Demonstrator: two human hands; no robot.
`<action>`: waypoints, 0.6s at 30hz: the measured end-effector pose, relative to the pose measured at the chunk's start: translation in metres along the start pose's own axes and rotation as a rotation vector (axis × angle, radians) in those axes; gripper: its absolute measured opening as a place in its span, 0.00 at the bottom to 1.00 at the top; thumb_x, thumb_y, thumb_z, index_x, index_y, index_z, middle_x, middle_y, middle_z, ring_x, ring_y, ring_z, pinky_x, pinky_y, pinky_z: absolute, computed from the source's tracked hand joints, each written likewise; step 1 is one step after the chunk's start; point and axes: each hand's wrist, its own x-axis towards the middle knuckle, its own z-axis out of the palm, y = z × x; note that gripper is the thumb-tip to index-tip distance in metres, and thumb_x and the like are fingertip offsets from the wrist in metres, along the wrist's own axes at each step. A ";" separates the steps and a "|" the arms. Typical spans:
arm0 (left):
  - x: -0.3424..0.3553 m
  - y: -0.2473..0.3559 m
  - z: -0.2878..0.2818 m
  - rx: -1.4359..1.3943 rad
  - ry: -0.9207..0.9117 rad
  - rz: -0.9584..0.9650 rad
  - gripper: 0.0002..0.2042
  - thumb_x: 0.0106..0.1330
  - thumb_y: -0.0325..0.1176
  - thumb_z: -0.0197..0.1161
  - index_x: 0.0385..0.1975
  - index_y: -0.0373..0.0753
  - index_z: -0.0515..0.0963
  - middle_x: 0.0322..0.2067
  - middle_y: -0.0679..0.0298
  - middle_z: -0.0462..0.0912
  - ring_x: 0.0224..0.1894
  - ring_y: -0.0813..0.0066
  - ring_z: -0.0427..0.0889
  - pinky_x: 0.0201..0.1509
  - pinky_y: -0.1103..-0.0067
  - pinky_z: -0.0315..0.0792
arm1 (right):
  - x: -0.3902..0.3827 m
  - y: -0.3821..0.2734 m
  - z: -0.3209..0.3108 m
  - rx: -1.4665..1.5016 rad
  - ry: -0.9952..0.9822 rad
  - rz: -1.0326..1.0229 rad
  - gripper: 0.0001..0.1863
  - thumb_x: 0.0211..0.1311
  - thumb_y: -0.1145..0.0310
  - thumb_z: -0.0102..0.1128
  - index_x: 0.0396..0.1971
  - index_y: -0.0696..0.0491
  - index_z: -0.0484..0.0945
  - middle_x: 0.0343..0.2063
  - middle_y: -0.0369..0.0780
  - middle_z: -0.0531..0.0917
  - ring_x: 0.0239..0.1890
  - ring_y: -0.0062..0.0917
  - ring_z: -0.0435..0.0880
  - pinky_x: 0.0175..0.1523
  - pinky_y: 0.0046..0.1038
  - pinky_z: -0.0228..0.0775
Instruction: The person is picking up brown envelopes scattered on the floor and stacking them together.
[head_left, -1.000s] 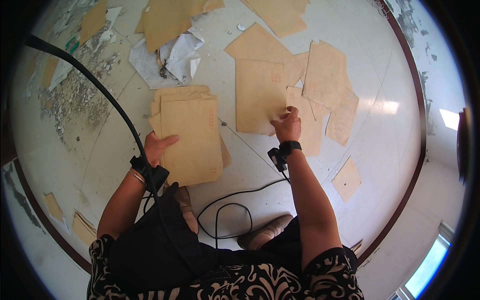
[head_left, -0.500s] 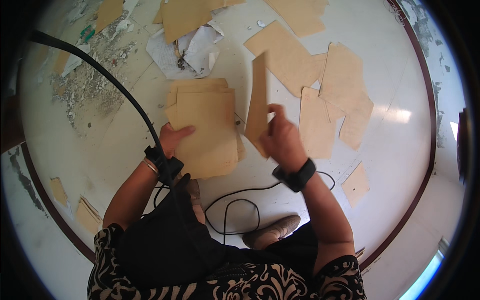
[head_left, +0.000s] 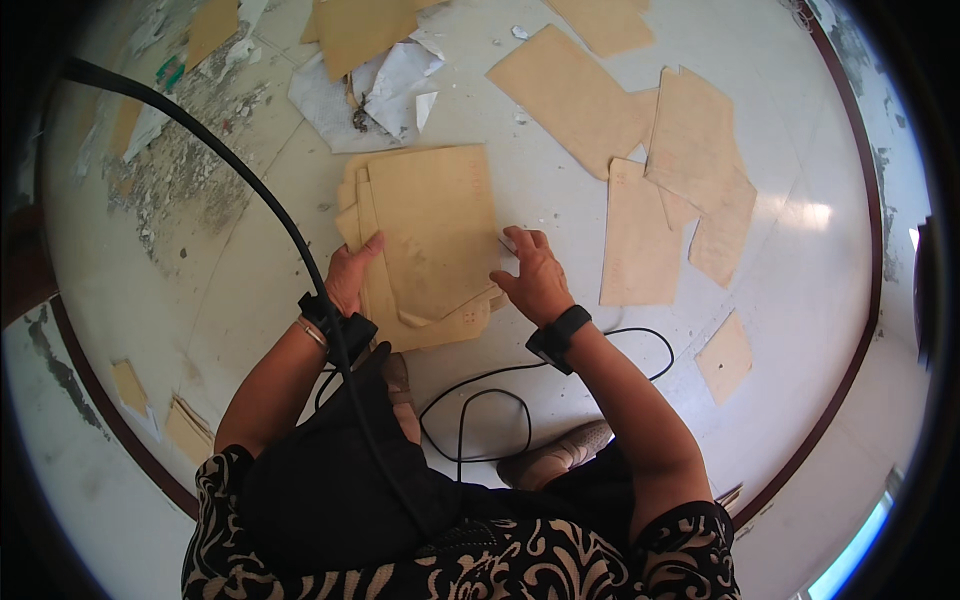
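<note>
In the head view, the left hand point(head_left: 350, 278) grips the left edge of a stack point(head_left: 375, 290) of tan envelopes, its thumb laid over the edge on top and its other fingers hidden from sight beneath. The stack sits on the floor point(head_left: 555, 390) in front of the person, left of the right hand point(head_left: 540, 278). The top envelope point(head_left: 438, 225) lies a little askew, its slanting lower edge leaving part of the one below bare. The right hand is released, half open, thumb and fingers parted and slightly bent, just beside the right edge of the stack; whether the thumb touches that edge I cannot tell. Right of this hand, loose envelopes point(head_left: 640, 235) overlap on the floor, near but apart from it. Crumpled white paper point(head_left: 385, 95) lies beyond the stack, and a thin black cable point(head_left: 455, 388) loops near the right shoe point(head_left: 560, 452).
</note>
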 end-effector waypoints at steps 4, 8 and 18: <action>-0.003 -0.003 -0.013 0.178 -0.069 0.048 0.18 0.55 0.28 0.64 0.46 0.32 0.73 0.40 0.60 0.79 0.40 0.71 0.79 0.43 0.77 0.74 | -0.009 0.005 0.032 -0.029 -0.111 -0.171 0.28 0.40 0.72 0.66 0.46 0.51 0.69 0.47 0.47 0.70 0.48 0.43 0.72 0.49 0.38 0.69; -0.008 0.008 0.008 0.002 -0.005 -0.061 0.20 0.51 0.24 0.66 0.46 0.33 0.72 0.39 0.57 0.79 0.40 0.66 0.80 0.42 0.70 0.77 | 0.000 0.018 0.023 0.162 -0.015 -0.079 0.23 0.43 0.71 0.65 0.43 0.51 0.70 0.42 0.47 0.72 0.43 0.43 0.74 0.46 0.37 0.69; -0.020 0.022 0.025 -0.017 -0.068 -0.041 0.23 0.50 0.23 0.66 0.48 0.37 0.71 0.43 0.60 0.78 0.42 0.66 0.78 0.46 0.69 0.76 | -0.019 0.161 -0.124 -0.296 0.561 0.762 0.36 0.33 0.60 0.75 0.46 0.54 0.70 0.49 0.43 0.71 0.49 0.37 0.72 0.51 0.35 0.68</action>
